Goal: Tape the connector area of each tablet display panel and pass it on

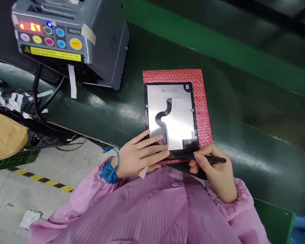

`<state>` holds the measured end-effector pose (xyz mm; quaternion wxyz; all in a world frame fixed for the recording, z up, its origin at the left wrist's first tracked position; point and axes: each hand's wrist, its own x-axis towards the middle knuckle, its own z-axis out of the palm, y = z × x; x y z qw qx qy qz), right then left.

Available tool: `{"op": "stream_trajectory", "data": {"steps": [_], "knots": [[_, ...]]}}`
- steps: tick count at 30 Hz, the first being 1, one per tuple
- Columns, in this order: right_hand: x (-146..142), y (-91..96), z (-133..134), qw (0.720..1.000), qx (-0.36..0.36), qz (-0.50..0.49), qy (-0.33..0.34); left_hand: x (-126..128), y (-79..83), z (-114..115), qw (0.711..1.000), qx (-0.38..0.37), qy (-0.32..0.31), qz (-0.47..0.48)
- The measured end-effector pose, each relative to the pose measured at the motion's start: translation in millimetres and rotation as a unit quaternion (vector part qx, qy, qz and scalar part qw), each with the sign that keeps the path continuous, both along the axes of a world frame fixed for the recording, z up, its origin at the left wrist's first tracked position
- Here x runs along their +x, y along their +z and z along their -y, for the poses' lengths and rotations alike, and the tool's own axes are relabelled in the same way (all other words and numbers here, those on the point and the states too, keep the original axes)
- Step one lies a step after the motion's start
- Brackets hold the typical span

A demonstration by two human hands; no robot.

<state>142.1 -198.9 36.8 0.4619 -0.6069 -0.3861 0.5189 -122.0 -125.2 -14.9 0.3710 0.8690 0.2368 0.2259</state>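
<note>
A tablet-like panel (pixel 178 112) with a silver back and a black flex cable lies on a pink bubble-wrap sheet (pixel 202 98) on the dark green conveyor belt (pixel 244 112). My left hand (pixel 139 154) lies flat on the panel's near left corner, fingers stretched out, with a blue wrist strap (pixel 109 171) on the wrist. My right hand (pixel 216 169) pinches a thin black stylus-like tool (pixel 213 158) that lies along the panel's near edge. Both arms wear pink striped sleeves.
A grey tape dispenser machine (pixel 73 37) with coloured buttons and a red display stands at the back left, a white tape strip (pixel 72 81) hanging from it. Black cables (pixel 38 98) and tape scraps lie to the left. A floor with yellow-black marking (pixel 40 178) shows below.
</note>
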Motion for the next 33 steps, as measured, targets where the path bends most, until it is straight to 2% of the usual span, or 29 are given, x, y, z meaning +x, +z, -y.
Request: {"op": "stream_trajectory", "data": {"steps": [8,12,16,18,22,24,33], "knots": [[-8,2.3,-3,1.000,-0.005,0.023,-0.011,3,4.1,0,0.999,-0.043,0.026,0.010],[-11,2.7,-2,0.999,-0.012,0.034,-0.018,3,5.4,2,0.998,-0.020,0.043,0.041],[-13,2.8,-2,0.999,-0.010,0.037,-0.017,2,3.2,3,0.998,-0.041,0.039,0.041],[-14,3.1,-2,0.999,-0.006,0.042,-0.017,2,1.8,4,0.998,-0.002,0.034,0.048],[-15,3.8,-3,0.999,0.002,0.040,-0.006,3,1.4,4,0.987,0.143,0.034,0.066],[-16,4.2,-3,0.999,0.006,0.034,-0.004,4,2.7,4,0.980,0.187,0.038,0.063],[-16,3.2,-2,0.999,-0.001,0.037,-0.003,5,3.3,5,0.979,0.194,0.041,0.040]]}}
